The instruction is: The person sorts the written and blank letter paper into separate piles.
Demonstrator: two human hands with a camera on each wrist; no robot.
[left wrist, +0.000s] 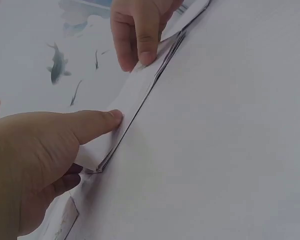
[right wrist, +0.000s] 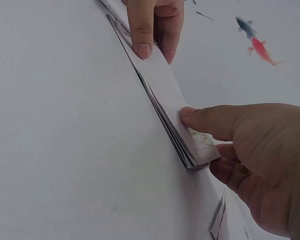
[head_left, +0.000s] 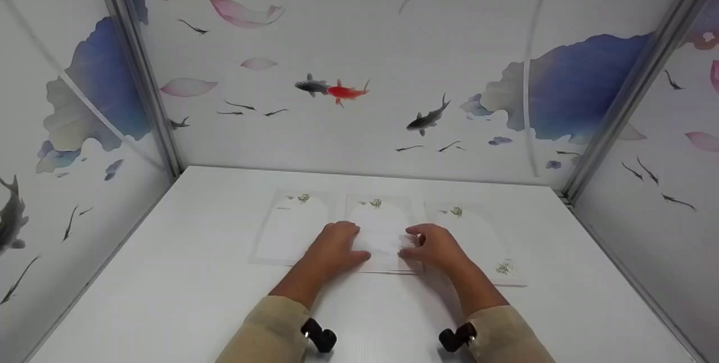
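Three flat stacks of pale paper sheets with small gold-green floral prints lie side by side on the white table. At the middle paper stack (head_left: 385, 217), my left hand (head_left: 336, 248) holds the left edge, its thumb (left wrist: 97, 125) on the top sheet and its other fingers curled at the side. My right hand (head_left: 438, 245) pinches the near right corner of the sheets (right wrist: 162, 90); its thumb lies on top beside a floral print and its fingers are under the corner. Several loose sheet edges show along the near side of this stack.
The left paper stack (head_left: 281, 234) lies beside my left hand, and the right paper stack (head_left: 488, 245) is partly behind my right wrist. Panels printed with fish and petals (head_left: 359, 144) enclose the white table (head_left: 185, 217) at the back and both sides.
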